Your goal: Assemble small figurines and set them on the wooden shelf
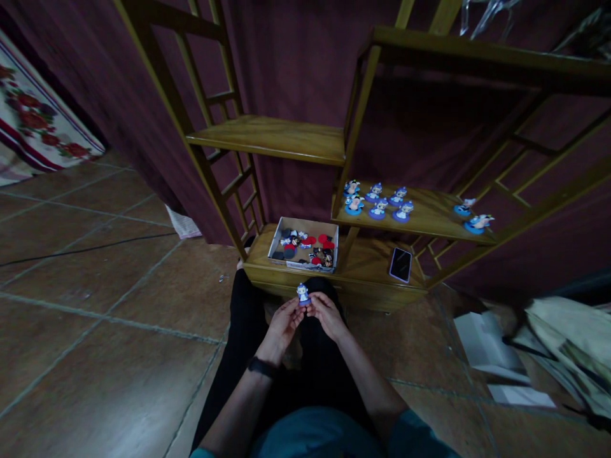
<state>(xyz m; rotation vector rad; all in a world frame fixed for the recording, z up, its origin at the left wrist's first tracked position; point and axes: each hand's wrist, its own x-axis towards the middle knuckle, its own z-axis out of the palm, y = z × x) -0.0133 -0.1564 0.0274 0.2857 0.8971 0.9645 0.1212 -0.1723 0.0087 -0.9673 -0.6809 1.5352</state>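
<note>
Over my lap, a small white and purple figurine (302, 293) stands upright on a purple round base, held by its base between both hands. My left hand (285, 318) grips the base from the left, fingers closed. From the right, my right hand (326, 313) pinches the other side of it. Just beyond the hands, a shallow cardboard box (305, 224) holds several loose figurines with red and black round bases. Similar purple-based figurines (377, 208) stand on the shelf above to the right, beside blue-based figurines (354, 204).
The wooden shelf unit (272, 137) rises in front of me. A phone (400, 264) lies on its low ledge, right of the box. Two more blue-based figurines (477, 223) stand at the shelf's right end. White boxes (489, 346) and a pale bag (568, 337) are on the floor at right.
</note>
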